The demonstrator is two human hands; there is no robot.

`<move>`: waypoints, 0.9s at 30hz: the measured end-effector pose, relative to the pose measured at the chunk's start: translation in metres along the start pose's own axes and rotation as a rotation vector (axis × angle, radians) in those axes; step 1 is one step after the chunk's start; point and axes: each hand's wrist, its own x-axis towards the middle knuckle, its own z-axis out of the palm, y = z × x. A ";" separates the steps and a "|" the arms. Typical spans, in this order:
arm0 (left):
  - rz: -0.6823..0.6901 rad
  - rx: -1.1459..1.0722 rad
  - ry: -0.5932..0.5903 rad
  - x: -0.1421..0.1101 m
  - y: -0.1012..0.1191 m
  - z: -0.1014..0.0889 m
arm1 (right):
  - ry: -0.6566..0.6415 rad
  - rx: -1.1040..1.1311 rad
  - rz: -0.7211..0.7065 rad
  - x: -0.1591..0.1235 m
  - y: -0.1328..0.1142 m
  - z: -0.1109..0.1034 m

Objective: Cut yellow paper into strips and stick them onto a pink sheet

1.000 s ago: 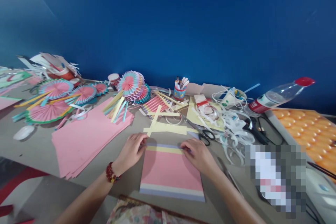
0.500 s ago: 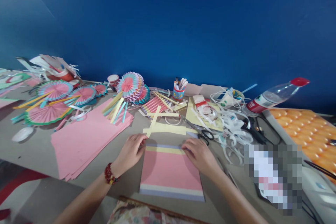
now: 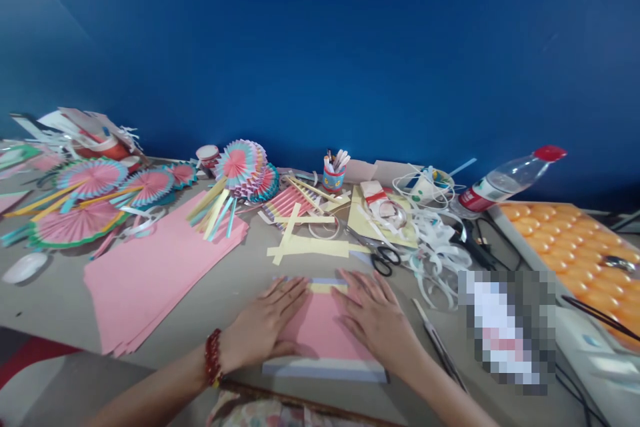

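Observation:
A pink paper sheet (image 3: 323,327) lies flat in front of me, with yellow and lilac strips along its far edge and white and lilac bands along its near edge. My left hand (image 3: 273,320) rests flat over its left side, fingers stretched toward the far strips. On the right side of the sheet, my right hand (image 3: 375,317) lies palm down with its fingers spread. Neither hand grips anything. Parts of the far strips are hidden under the fingers. Beyond the sheet lie cut yellow paper strips (image 3: 313,245) and black-handled scissors (image 3: 385,259).
Stacked pink paper (image 3: 160,273) and folded paper fans (image 3: 147,185) lie at the left. A cutter knife (image 3: 440,347) rests right of my right hand. Farther back stand a pen cup (image 3: 333,178), curled white strips (image 3: 440,247) and a tilted bottle (image 3: 505,183).
Both hands have moved from pinching the sheet's far corners to lying flat on it, fingers extended. The view has shifted slightly.

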 end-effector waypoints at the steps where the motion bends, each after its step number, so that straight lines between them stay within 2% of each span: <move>1: -0.001 0.016 0.007 -0.003 -0.002 -0.001 | 0.004 -0.016 0.019 -0.004 0.004 0.002; 6: -0.014 0.104 0.046 -0.026 -0.010 -0.006 | 0.036 -0.043 0.044 -0.017 0.017 0.005; 10: -0.039 0.135 0.065 -0.043 -0.016 -0.006 | 0.037 -0.018 0.036 -0.018 0.015 0.005; 14: -0.053 0.126 0.086 -0.049 -0.019 -0.006 | 0.056 0.062 0.051 -0.014 0.013 0.004; 19: -0.050 0.127 0.150 -0.042 -0.020 -0.010 | 0.105 0.231 0.143 -0.009 0.023 0.007; 23: -0.063 0.048 0.176 -0.030 -0.022 -0.017 | 0.211 0.246 0.167 -0.010 0.037 0.011; 27: -0.200 -0.036 0.306 -0.005 -0.039 -0.027 | 0.252 0.222 0.134 -0.014 0.036 0.008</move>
